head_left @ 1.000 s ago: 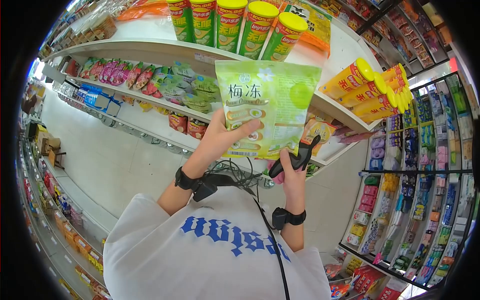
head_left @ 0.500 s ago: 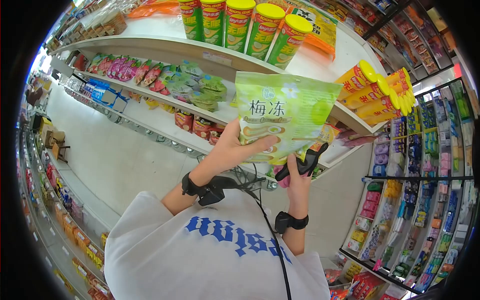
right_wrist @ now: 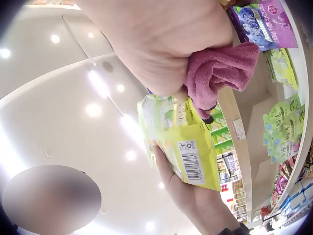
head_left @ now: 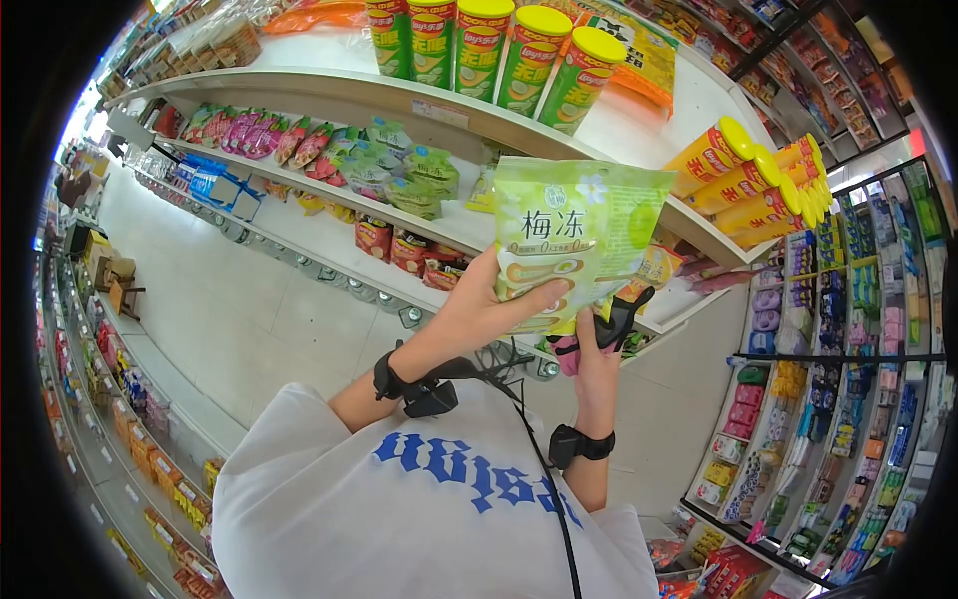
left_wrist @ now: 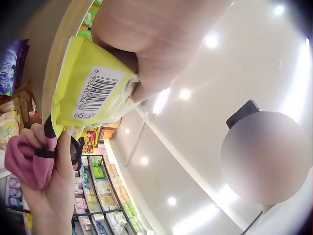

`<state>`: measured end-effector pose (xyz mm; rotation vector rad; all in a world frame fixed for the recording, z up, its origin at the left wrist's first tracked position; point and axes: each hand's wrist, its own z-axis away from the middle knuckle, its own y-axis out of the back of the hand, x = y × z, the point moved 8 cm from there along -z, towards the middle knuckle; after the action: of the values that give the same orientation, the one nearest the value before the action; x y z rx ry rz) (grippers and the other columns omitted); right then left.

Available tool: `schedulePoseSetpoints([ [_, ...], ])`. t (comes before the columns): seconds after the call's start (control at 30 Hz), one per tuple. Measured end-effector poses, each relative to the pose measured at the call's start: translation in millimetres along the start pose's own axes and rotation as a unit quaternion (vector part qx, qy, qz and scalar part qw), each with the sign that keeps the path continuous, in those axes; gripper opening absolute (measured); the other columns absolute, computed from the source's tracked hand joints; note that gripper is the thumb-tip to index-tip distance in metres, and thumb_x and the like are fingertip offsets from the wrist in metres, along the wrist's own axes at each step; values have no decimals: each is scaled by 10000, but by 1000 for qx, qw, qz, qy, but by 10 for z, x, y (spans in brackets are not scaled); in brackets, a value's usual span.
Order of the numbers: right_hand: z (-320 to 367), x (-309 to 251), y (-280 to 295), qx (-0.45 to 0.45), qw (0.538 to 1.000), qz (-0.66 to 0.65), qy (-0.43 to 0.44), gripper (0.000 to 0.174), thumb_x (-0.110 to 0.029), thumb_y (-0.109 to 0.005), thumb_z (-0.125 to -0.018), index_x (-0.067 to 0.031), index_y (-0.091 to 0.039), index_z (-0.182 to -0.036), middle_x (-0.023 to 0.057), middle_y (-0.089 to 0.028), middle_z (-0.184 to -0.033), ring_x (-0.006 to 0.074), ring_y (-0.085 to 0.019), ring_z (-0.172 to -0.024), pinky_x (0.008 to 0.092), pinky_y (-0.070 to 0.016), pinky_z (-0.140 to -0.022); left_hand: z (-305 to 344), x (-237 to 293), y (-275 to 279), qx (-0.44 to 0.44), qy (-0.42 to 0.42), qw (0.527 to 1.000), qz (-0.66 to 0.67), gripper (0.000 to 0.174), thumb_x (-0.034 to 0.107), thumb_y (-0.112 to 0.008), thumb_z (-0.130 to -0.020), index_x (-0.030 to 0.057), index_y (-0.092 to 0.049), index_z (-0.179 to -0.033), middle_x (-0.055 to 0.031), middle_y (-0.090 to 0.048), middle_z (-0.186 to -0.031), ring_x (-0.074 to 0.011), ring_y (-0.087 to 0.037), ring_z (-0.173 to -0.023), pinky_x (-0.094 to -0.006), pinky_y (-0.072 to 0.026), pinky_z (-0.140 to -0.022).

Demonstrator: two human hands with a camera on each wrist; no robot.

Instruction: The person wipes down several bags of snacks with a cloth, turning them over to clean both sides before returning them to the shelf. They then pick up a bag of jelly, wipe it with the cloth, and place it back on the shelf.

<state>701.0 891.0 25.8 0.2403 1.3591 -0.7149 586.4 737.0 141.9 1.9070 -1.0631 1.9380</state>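
A green snack bag (head_left: pixel 554 225) with large Chinese characters is held up in front of the shelf in the head view. My left hand (head_left: pixel 504 299) grips its lower left side, thumb lying across the front. My right hand (head_left: pixel 597 364) pinches the lower right corner and also holds a pink cloth (right_wrist: pixel 217 73) and a black, two-pronged piece (head_left: pixel 626 317). The barcode on the yellow-green bottom of the bag shows in both wrist views. Most of my left fingers are hidden behind the bag.
Behind the bag runs a curved white shelf (head_left: pixel 299 85) with green chip cans (head_left: pixel 534 60) on top and yellow cans (head_left: pixel 714 160) to the right. Green pouches (head_left: pixel 424 180) lie one tier lower. A black rack (head_left: pixel 838 354) of packets stands at right.
Both hands have carried the bag a little right and down in the head view, and it looks narrower, turned slightly. The shelf has shifted rightward in view too. The grip looks the same.
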Motion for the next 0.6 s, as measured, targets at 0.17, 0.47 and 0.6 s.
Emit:
schedulePoseSetpoints([
  [0.17,-13,32,28,-1,1000,-9,-10,296,-189,-647,-985,-41,-567,-1229,44,-669,-988,121,-663,-752,310,-578,-581,-9,-18,-32,-6,0,1000,-6,450,43,-717,-903,-20,-531,-1307,-99,-656,-1236,-140,-626,-1093,-305,-543,-908],
  [0.47,14,7,31,17,999,-30,-27,210,-188,-665,-979,-53,-624,-1134,-17,-653,-831,56,-554,-589,220,-432,-530,-21,-45,-83,-14,7,1000,0,449,46,-717,-904,-8,-535,-1311,-95,-653,-1243,-142,-628,-1095,-308,-549,-908],
  [0.6,19,-12,25,26,999,-38,-10,210,-195,-662,-979,-56,-623,-1132,7,-662,-811,77,-555,-525,228,-420,-464,-40,-19,-84,-17,-6,1000,-14,436,51,-722,-902,-7,-552,-1299,-90,-656,-1240,-134,-627,-1092,-301,-540,-900],
])
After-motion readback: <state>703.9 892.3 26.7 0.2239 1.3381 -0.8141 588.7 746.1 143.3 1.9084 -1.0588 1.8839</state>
